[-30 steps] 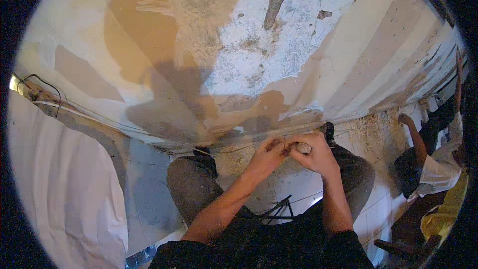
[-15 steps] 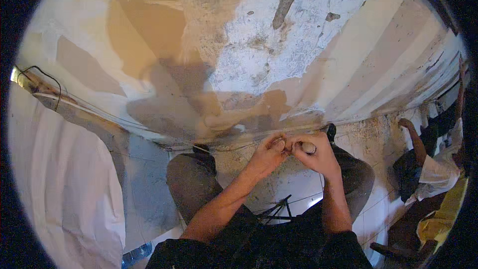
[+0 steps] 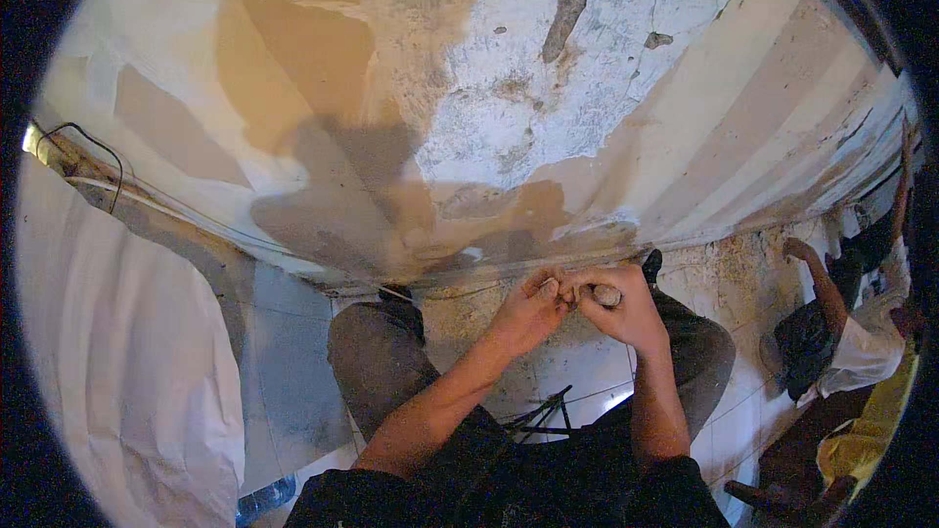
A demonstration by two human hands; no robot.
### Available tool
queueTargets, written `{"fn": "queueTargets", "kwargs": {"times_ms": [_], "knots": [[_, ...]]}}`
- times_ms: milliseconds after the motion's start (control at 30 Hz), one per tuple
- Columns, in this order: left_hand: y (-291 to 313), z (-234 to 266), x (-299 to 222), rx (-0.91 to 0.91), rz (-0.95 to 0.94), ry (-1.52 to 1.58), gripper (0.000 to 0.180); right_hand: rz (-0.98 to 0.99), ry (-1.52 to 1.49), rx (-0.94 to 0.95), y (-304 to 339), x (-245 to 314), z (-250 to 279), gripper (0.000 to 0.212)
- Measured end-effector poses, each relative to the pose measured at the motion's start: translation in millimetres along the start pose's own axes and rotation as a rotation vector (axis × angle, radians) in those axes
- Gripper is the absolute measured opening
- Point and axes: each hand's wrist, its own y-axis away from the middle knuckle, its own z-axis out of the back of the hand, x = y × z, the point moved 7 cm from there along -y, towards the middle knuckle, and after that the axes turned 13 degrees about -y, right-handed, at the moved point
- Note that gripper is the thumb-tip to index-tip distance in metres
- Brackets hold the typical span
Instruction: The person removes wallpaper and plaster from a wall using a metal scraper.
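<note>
Basically, black shirt (image 3: pixel 509 484) at 6 o'clock, lower part cut off; dark-trousered knees (image 3: pixel 377 357) at 7 and 4. Dark thin-legged stand (image 3: pixel 564 411) between them, half hidden by the shirt.

Hands just off centre toward 5 o'clock. Right hand (image 3: pixel 631 318) curled around a pale round-ended thing (image 3: pixel 607 295); only its end shows at the thumb side, rest hidden in the fist, kind unclear. Left hand (image 3: pixel 528 318) has fingers bent in, tips up against the right fingers at its 2 o'clock; can't tell whether they pinch anything, too blurred.

White cloth (image 3: pixel 147 362) at 8, clear bluish bottle-like object (image 3: pixel 262 502) at 7, cut off by the lower edge. Co-worker (image 3: pixel 866 347) at 3 to 4, distorted at the rim; yellow cloth (image 3: pixel 856 450) below. Stained, peeling wall (image 3: pixel 704 137) fills 12, shadow (image 3: pixel 357 166) on it toward 10.

Versus a second ago: wall gouge (image 3: pixel 565 12) sits further toward 3 o'clock in view; right fist still wraps the thing; hands barely moved.
</note>
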Motion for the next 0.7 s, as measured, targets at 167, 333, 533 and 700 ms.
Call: {"fn": "queueTargets", "kwargs": {"times_ms": [167, 333, 533, 700], "knots": [[-2, 5, 1, 0.014, -0.007, -0.012, 0.015, 0.067, 0.032, -0.024, -1, 3, -2, 0.024], [0, 8, 1, -0.027, -0.032, -0.077, 0.014, 0.102, 0.033, -0.06, -1, 7, -2, 0.022], [0, 13, 2, -0.14, 0.005, -0.04, 0.016, 0.042, 0.073, -0.051, -1, 4, 2, 0.023], [-1, 16, 3, -0.108, 0.008, -0.005, 0.017, 0.133, 0.056, -0.068, -1, 8, 1, 0.021]]}}
